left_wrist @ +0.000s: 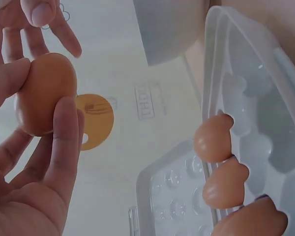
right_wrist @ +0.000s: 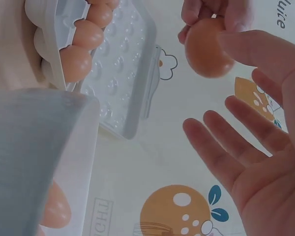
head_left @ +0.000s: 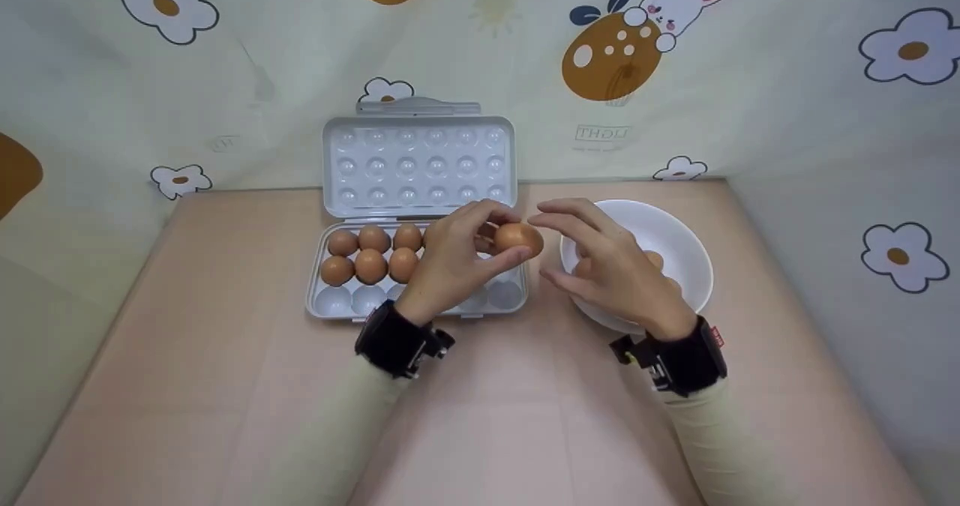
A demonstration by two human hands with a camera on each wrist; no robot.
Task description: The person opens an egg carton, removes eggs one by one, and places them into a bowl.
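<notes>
Nearest, bare pink bench (head_left: pixel 480 431), with two pale sleeves and black wrist straps reaching forward over it. Further in, left hand (head_left: pixel 450 258) curled round a brown egg (head_left: pixel 517 238), pinched between thumb and fingertips (left_wrist: pixel 64 128) and held in the air above the right end of the egg tray (head_left: pixel 420 300), between tray and bowl. Just right of the egg, right hand (head_left: pixel 607 266) with fingers spread and relaxed, gripping nothing; index fingertip just beside the egg, touching or not cannot be told. From the right wrist view, palm (right_wrist: pixel 265 162) turned up, egg (right_wrist: pixel 206 46) above it in the other hand's fingertips. Under the right hand, a white bowl (head_left: pixel 675 244) on the bench, with more brown eggs (head_left: pixel 654 260) partly hidden inside. Left of the held egg, six eggs (head_left: pixel 370 264) seated in the tray's two far rows at the left end; near-row cups bare. Behind, the tray's lid (head_left: pixel 418 163) standing open against a pale cloth (head_left: pixel 787 101) printed with flowers and a rabbit.
</notes>
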